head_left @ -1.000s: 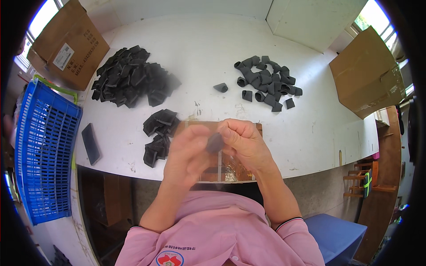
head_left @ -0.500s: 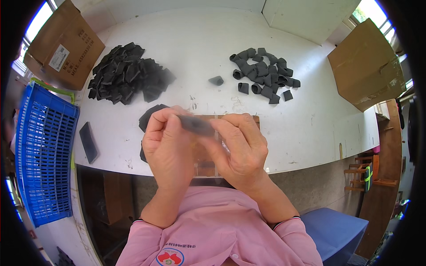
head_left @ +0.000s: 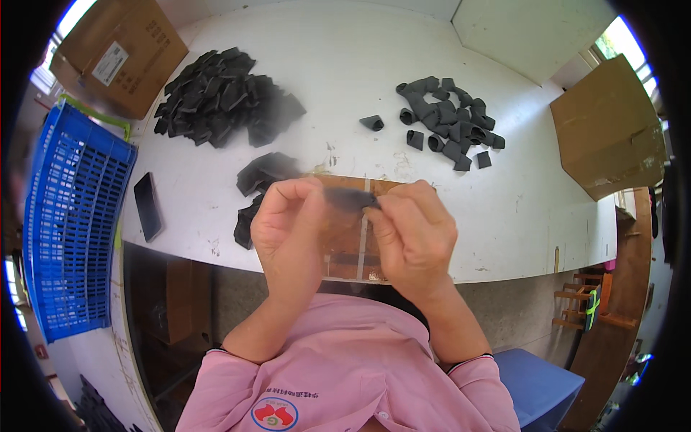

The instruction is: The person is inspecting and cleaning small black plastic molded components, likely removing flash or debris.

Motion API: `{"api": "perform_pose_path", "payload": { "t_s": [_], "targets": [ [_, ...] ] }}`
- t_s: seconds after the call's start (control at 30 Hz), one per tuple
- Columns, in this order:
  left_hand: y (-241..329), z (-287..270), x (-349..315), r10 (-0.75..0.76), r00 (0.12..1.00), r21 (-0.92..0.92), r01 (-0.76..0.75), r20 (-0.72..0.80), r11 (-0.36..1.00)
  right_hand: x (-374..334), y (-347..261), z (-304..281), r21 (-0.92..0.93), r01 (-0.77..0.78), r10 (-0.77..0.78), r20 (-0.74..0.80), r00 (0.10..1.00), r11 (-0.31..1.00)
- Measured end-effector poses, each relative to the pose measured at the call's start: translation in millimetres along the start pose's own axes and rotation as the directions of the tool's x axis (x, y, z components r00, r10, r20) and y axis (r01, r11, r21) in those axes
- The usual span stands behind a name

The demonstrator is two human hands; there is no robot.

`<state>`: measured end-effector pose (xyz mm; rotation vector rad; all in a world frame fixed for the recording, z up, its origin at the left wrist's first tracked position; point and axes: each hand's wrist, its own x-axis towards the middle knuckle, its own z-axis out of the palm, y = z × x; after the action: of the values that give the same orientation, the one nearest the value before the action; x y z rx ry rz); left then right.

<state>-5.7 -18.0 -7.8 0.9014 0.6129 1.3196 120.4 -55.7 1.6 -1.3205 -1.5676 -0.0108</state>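
Note:
My left hand (head_left: 290,227) and my right hand (head_left: 417,234) pinch opposite ends of a small dark grey fabric piece (head_left: 348,199), stretched between them above a brown wooden board (head_left: 345,234). Its middle is blurred, so I cannot tell if it is flat or a tube. Just beyond and beside my left hand lie a few loose dark fabric pieces (head_left: 265,171). A large heap of flat dark pieces (head_left: 216,97) rests at the far left. Over at the far right is a group of short rolled fabric tubes (head_left: 450,119), with one tube (head_left: 372,123) lying apart from them.
A phone (head_left: 147,207) lies on the white table (head_left: 504,230) at the left, beside a blue plastic basket (head_left: 79,223). Cardboard boxes stand at the back left (head_left: 119,57) and the right (head_left: 608,129). A blue bin (head_left: 536,385) is below the table's front edge.
The view has shifted, so the table's contents sit differently in the picture. Both hands still pinch the fabric piece, now with more of the board showing beneath it.

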Motion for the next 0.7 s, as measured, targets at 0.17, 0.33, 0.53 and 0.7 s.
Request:
{"api": "perform_pose_path", "payload": {
  "t_s": [0.17,0.33,0.53,0.7],
  "targets": [
    [-15.4,-76.3,-2.2,0.192,0.98,0.579,-0.129,-0.049,0.805,38.3,18.0,-39.8,0.684,-0.376,0.625,-0.15,0.766,0.625],
    [-24.9,-135.2,-8.8,0.166,0.984,0.958,-0.1,0.057,0.268,-29.7,4.0,-9.2,0.533,-0.693,0.717,0.211,0.664,0.485],
    [-42.6,-136.9,-7.6,0.111,0.959,0.963,-0.251,0.261,-0.099,-55.5,-2.6,7.6,0.387,-0.774,0.661,0.405,0.631,0.502],
    [-41.1,-153.9,1.8,0.061,0.933,0.925,-0.342,0.356,-0.167,-57.6,-4.4,14.6,0.302,-0.793,0.636,0.476,0.607,0.529]
  ]
}}
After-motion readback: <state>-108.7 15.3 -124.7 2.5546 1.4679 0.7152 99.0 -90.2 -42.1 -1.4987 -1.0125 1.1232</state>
